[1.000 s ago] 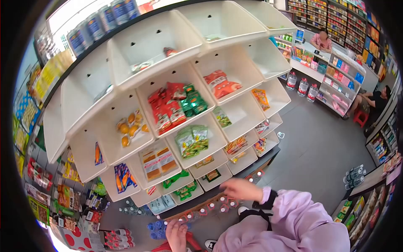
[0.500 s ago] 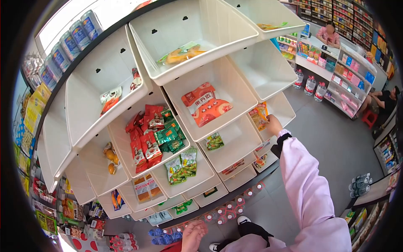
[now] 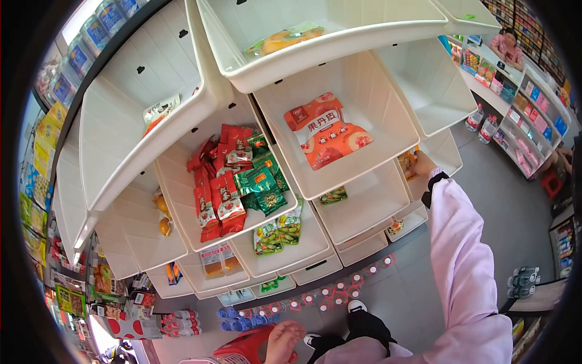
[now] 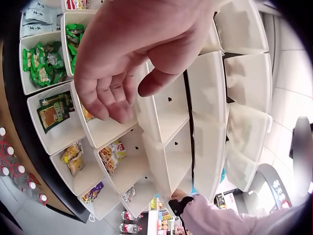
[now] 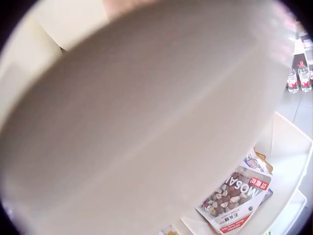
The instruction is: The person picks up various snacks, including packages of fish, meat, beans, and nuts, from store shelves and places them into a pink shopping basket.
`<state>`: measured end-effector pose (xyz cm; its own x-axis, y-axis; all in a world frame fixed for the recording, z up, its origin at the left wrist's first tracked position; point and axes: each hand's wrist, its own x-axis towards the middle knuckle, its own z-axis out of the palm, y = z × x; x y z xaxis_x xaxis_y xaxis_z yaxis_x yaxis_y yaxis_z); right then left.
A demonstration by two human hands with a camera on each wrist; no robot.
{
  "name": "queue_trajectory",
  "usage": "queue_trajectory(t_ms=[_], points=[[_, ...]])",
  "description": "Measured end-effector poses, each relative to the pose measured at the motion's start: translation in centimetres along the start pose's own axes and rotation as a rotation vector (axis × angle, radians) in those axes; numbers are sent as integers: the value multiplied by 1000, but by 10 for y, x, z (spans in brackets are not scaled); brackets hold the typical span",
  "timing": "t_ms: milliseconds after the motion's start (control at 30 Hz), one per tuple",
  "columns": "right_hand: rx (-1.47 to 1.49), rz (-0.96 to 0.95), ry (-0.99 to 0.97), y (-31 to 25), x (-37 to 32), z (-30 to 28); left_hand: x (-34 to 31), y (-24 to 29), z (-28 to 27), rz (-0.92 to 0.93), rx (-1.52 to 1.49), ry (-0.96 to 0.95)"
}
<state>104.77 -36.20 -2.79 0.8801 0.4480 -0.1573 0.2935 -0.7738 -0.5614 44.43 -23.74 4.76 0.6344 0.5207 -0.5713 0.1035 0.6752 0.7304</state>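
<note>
My right hand [image 3: 419,164] reaches into a white bin [image 3: 450,151] at the right of the slanted rack and touches an orange snack packet [image 3: 406,165] lying there. The fingers are partly hidden, so the grip is unclear. The right wrist view is almost filled by a blurred white bin wall [image 5: 146,127], with a nut packet [image 5: 237,196] below it. My left hand [image 3: 283,340] hangs low beside a red basket [image 3: 245,350]. In the left wrist view the left hand [image 4: 122,63] is empty, its fingers loosely curled.
The bins hold red and green packets [image 3: 233,182], orange-red packets [image 3: 327,130] and green packets [image 3: 279,227]. A row of capped bottles [image 3: 339,291] stands on the floor under the rack. A person sits behind a counter [image 3: 508,45] at the far right, near large water bottles [image 3: 479,124].
My right hand rose from near the floor bottles to the bin with the orange packet and has reached deeper in. The head view moved closer to the rack. The left hand stayed low.
</note>
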Motion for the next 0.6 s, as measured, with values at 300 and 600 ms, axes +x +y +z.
queue_trajectory(t_ms=[300, 600], points=[[519, 271, -25, -14, -37, -37, 17, -3, 8, -18, -32, -37], [869, -52, 10, -42, -140, -124, 17, 5, 33, 39, 45, -224]])
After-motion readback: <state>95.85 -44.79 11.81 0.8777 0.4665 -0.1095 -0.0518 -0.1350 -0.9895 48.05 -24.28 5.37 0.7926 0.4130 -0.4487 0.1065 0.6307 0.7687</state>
